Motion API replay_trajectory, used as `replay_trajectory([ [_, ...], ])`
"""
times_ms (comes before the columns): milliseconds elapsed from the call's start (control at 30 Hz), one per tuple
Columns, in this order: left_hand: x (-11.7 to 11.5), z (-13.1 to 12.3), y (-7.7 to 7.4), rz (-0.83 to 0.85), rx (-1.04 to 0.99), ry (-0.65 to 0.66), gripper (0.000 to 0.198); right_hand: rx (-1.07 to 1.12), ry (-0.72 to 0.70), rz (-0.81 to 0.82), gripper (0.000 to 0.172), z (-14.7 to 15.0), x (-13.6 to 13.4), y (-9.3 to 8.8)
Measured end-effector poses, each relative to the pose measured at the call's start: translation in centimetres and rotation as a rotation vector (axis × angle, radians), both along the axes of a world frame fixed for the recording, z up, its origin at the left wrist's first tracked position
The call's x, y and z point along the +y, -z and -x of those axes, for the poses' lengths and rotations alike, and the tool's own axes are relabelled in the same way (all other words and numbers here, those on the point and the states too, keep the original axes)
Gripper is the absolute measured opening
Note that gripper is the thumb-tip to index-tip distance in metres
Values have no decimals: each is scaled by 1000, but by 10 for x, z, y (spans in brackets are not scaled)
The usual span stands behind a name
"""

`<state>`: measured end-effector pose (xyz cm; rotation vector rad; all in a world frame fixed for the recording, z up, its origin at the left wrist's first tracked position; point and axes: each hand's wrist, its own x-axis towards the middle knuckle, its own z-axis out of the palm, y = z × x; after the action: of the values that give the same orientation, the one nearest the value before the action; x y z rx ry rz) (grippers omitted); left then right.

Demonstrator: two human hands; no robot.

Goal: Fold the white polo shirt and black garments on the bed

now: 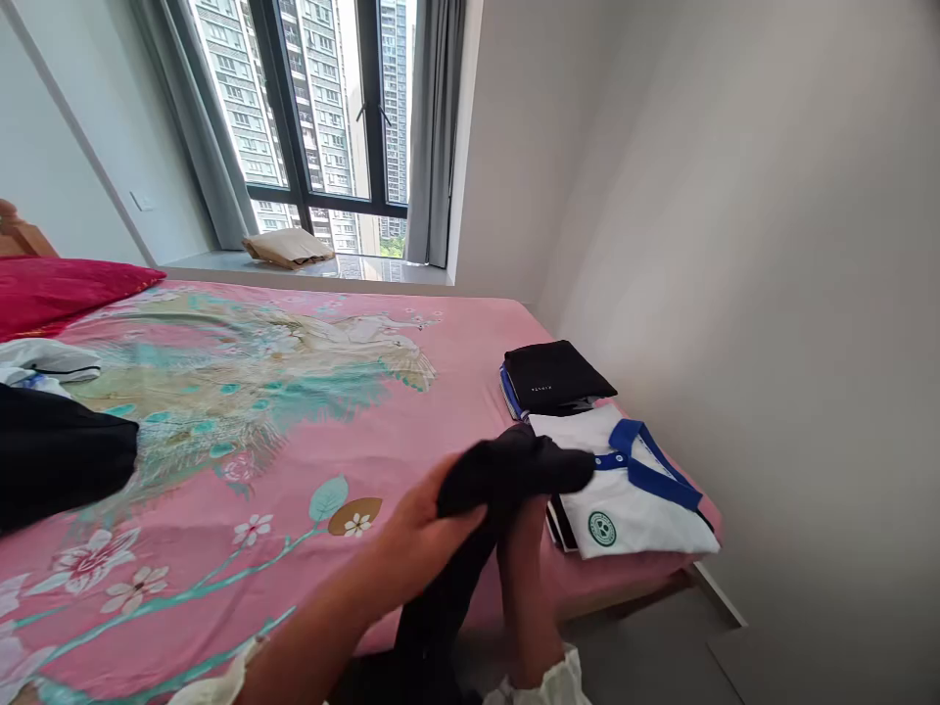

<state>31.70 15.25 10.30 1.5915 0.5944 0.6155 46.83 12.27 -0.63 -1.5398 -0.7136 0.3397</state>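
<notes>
Behind black cloth (506,470), right fingers (520,529) hidden

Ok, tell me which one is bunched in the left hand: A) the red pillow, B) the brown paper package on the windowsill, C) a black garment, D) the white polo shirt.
C: the black garment is gathered in the left hand, with the right hand up against it from below.
</notes>
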Motion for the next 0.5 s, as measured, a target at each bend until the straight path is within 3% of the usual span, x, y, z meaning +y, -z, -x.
replay_trajectory([
  [33, 12, 11, 0, 202, -71, -60, 50, -57, 34, 11, 59, -1, 1, -10],
  [100, 42, 35, 15, 570, -149, -182, 51, -242, 67, 79, 65, 2, 6, -23],
  [167, 74, 59, 47, 835, -127, -247, 41, -453, -3, 221, 68, 8, 16, -20],
  [233, 101, 81, 86, 1037, 1, -296, 37, -539, -135, 394, 65, 11, 28, 1],
  [333, 120, 104, 126, 1068, 66, -362, 33, -510, -209, 517, 58, 3, 36, 51],
  [433, 117, 116, 135, 966, 40, -354, 41, -362, -122, 466, 62, -20, 20, 92],
  [500, 108, 122, 135, 850, 29, -330, 47, -222, -105, 511, 62, -35, 1, 104],
])
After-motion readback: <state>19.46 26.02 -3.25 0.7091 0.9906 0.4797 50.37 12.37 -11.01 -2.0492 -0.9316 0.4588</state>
